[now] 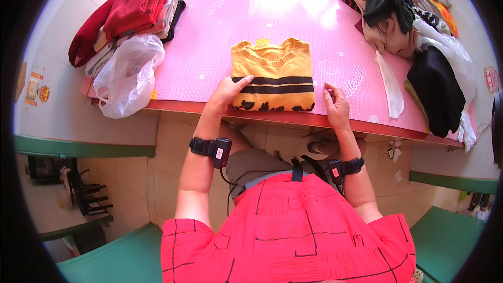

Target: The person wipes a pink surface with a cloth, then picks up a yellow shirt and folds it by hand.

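A yellow knit sweater with black stripes lies folded into a neat rectangle near the table's front edge, its ribbed neckline facing away from me. My left hand rests at the sweater's left side, thumb on top across the black stripe; its other fingers are mostly hidden, and whether they reach under the cloth cannot be seen. Just off the right side, my right hand hovers over or rests on the table cover, holding nothing, fingers loosely curled with gaps between them.
A pink patterned cover lies over the table. At left, folded red clothes are stacked behind a white plastic bag. A loose clothing heap fills the right, with a black garment and a white strip of cloth nearer me.
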Action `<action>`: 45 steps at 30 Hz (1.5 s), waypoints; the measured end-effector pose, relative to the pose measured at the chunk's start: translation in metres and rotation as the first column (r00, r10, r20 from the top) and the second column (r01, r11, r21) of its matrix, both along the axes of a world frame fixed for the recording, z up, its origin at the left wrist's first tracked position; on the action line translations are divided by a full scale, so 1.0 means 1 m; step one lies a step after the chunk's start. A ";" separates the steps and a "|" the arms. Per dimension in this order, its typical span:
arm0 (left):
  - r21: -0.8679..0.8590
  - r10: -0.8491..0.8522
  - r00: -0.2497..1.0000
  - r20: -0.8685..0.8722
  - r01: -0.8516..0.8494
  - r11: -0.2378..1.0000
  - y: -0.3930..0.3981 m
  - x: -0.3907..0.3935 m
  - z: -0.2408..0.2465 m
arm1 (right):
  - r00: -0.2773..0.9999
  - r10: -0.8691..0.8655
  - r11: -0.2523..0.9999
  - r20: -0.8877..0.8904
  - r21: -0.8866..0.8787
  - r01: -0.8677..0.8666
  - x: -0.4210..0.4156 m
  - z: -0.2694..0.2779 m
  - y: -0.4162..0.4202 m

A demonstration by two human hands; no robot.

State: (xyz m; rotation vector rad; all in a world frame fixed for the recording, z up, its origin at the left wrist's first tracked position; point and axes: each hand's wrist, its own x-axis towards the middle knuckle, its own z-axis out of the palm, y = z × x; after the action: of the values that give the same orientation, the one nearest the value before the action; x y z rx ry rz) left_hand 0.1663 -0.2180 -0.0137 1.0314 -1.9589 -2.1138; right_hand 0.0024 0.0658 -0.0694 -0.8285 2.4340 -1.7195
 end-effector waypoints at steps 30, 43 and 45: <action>0.181 0.303 0.906 -0.295 -0.258 0.949 -0.103 -0.204 -0.059 | 0.865 -0.254 0.917 -0.433 0.177 0.357 -0.069 0.012 0.071; -0.926 -0.169 0.912 0.373 0.376 -0.016 0.041 -0.226 -0.021 | 0.892 -0.260 0.914 -0.370 0.203 0.351 -0.072 0.022 0.078; -0.944 -0.057 0.942 0.330 0.328 -0.044 0.025 -0.253 -0.044 | 0.899 -0.245 0.921 -0.364 0.203 0.333 -0.073 0.025 0.075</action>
State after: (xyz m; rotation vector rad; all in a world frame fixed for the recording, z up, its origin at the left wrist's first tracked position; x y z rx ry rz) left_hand -0.0864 -0.1934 -0.0573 0.5233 -2.8776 0.0207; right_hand -0.0702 0.1412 -0.0447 -0.8089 3.0686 -1.3710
